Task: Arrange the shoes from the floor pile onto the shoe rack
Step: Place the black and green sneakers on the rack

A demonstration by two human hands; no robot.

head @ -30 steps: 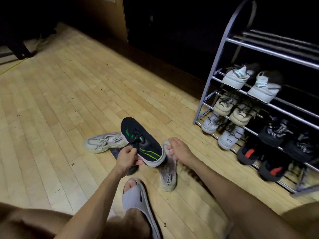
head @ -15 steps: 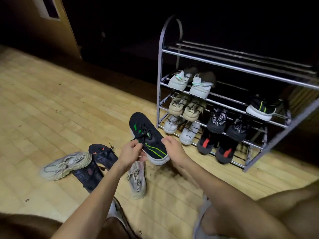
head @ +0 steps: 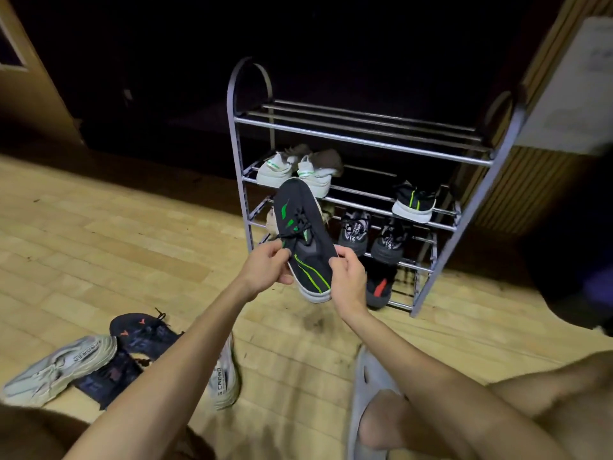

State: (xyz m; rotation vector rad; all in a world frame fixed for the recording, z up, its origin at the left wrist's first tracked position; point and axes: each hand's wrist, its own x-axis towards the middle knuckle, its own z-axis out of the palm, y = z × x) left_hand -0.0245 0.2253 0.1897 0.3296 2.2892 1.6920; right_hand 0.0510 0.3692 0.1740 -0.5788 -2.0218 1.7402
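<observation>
Looks like a home entryway or hallway, dimly lit. Pale wooden plank floor (head: 99, 234) running under everything, scuffed just below the held black-and-green sneaker (head: 303, 240). Directly beyond that grip, a metal tube shoe rack (head: 365, 141) with arched ends, set against a dark wall, pairs of household sneakers on its lower tiers. Down and left of the grip, loose shoes (head: 99, 363) strewn on the boards. Far up-left, part of a wooden door (head: 30, 88); up-right, a ribbed wooden panel (head: 530, 180) beside a pale sheet. Below the grip, a bare foot in a grey house slipper (head: 368, 390), indoor wear.
</observation>
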